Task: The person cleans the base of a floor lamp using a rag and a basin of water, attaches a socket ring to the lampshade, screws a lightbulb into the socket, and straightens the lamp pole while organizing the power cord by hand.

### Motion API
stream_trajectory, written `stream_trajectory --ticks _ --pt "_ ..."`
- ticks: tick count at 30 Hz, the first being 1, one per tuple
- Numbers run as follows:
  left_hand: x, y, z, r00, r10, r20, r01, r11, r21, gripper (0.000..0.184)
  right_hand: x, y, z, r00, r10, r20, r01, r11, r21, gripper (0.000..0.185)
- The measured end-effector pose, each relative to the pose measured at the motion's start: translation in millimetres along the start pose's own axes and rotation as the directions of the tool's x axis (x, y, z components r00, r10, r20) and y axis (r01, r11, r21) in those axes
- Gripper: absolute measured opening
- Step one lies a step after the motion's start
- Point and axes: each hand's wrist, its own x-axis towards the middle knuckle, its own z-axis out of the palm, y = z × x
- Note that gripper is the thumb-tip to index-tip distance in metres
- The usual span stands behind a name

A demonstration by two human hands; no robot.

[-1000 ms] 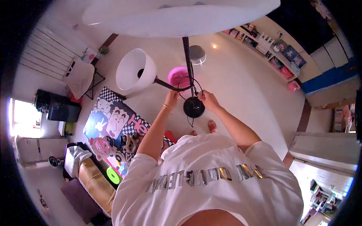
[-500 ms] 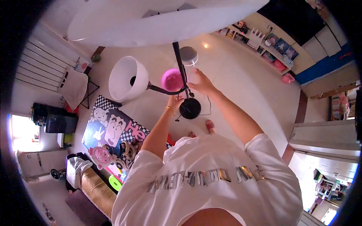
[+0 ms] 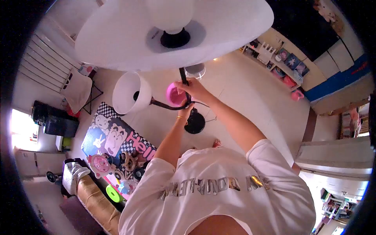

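A black-poled floor lamp (image 3: 183, 75) stands in front of me, its large white shade (image 3: 113, 47) close to the camera with a bulb (image 3: 172, 15) inside. A smaller white shade (image 3: 127, 92) hangs off a side arm to the left. My right hand (image 3: 194, 90) is closed around the pole just under the large shade. Lower down, my left hand (image 3: 186, 110) grips the pole near the joint of the side arm; its fingers are partly hidden. The round black base (image 3: 194, 122) rests on the floor below.
Behind the pole are a pink basin (image 3: 174, 95) and a grey bucket (image 3: 195, 71). A cartoon-printed mat (image 3: 111, 135) with a pink fan (image 3: 100, 164) lies left. A sofa (image 3: 96, 197) is at lower left, a folding chair (image 3: 77, 89) beyond, and a low shelf (image 3: 288, 74) at upper right.
My right hand has gone from open beside the pole to closed around it. My left hand has risen slightly. The large shade has tipped, showing its inside and bulb.
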Motion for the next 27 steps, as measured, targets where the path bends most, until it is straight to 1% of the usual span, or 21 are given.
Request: stream_trajectory --ticks 1,2,3,4,5,6,9,10,13,14,15,16,19,20,21,23,24,27 --pt "6.6 -12.9 2.4 1.000 -0.001 0.001 0.001 1.000 -0.025 0.033 0.6 8.6 -2.6 1.000 0.031 0.006 -0.031 1.000 0.002 0.040" --pt "11.6 -25.9 2.9 1.000 -0.006 0.001 0.006 0.999 -0.048 0.032 7.6 24.3 -4.5 0.998 -0.065 -0.016 0.063 0.994 -0.091 0.041" --pt "18.5 -44.2 3.9 1.000 -0.008 -0.001 0.008 0.997 -0.070 0.031 5.9 21.6 -9.4 0.999 -0.053 0.015 0.054 0.995 -0.088 0.042" --pt "27.0 -74.3 4.7 0.995 0.024 -0.098 -0.034 0.994 -0.099 0.028 2.0 16.2 -11.6 0.998 -0.045 0.045 0.048 0.995 -0.085 0.043" --pt "28.9 -72.2 4.1 0.995 -0.042 -0.093 0.021 0.975 -0.221 0.027 -1.6 14.2 -14.3 0.997 -0.036 0.074 0.042 0.996 -0.082 0.045" --pt "26.5 -63.6 4.6 0.991 -0.107 -0.077 0.075 0.937 -0.341 0.025 -1.3 25.1 -12.2 0.976 -0.206 0.068 0.206 0.979 0.003 0.042" --pt "12.4 -27.4 18.5 0.981 -0.182 -0.065 0.133 0.881 -0.454 0.021 -19.5 13.9 -24.1 0.977 -0.172 0.126 0.175 0.985 -0.013 0.030" --pt "12.3 -29.5 16.8 0.985 -0.166 -0.039 0.135 0.900 -0.415 0.021 -20.1 12.5 -25.8 0.979 -0.172 0.113 0.188 0.969 -0.157 0.030" --pt "26.0 -58.1 7.6 0.998 -0.055 0.034 0.060 0.984 -0.170 0.027 -20.7 7.6 -28.4 0.986 -0.155 0.061 0.165 0.958 -0.233 0.029" --pt "31.1 -73.8 9.0 1.000 0.002 0.022 -0.003 1.000 0.020 0.028 -18.4 15.4 -28.8 0.984 -0.177 0.018 0.174 0.942 -0.287 0.029" --pt "36.5 -79.5 10.8 0.998 0.066 0.022 -0.069 0.975 0.211 0.030 -13.1 30.1 -29.2 0.979 -0.204 -0.027 0.183 0.922 -0.341 0.028" --pt "36.6 -76.1 17.5 0.999 -0.033 -0.006 0.032 0.995 -0.091 0.030 -9.7 30.7 -30.2 0.970 -0.233 -0.073 0.187 0.901 -0.392 0.027" --pt "48.5 -72.4 26.0 0.994 -0.100 -0.048 0.101 0.995 0.022 0.033 -5.4 14.2 -44.6 0.984 -0.164 -0.073 0.133 0.939 -0.316 0.027" --pt "55.5 -78.5 28.7 0.998 -0.062 -0.013 0.061 0.997 -0.056 0.035 -5.5 8.2 -48.9 0.981 -0.175 -0.081 0.148 0.951 -0.271 0.027" --pt "56.8 -71.1 31.7 0.996 -0.089 0.008 0.088 0.992 0.090 0.033 -6.0 4.7 -54.6 0.980 -0.173 -0.097 0.138 0.946 -0.294 0.027" --pt "61.7 -46.1 42.1 0.989 -0.139 0.041 0.114 0.920 0.376 0.031 -5.0 -0.2 -69.4 0.976 -0.175 -0.130 0.122 0.932 -0.342 0.027" --pt "71.8 -95.8 50.1 0.987 0.159 -0.031 -0.144 0.951 0.275 0.026 -5.4 -2.0 -78.2 0.983 -0.140 -0.116 0.105 0.959 -0.264 0.027" --pt "73.0 1.2 68.9 0.983 0.027 0.182 -0.102 0.903 0.416 0.021 -8.3 -6.8 -100.1 0.941 -0.207 -0.267 0.119 0.942 -0.313 0.028"
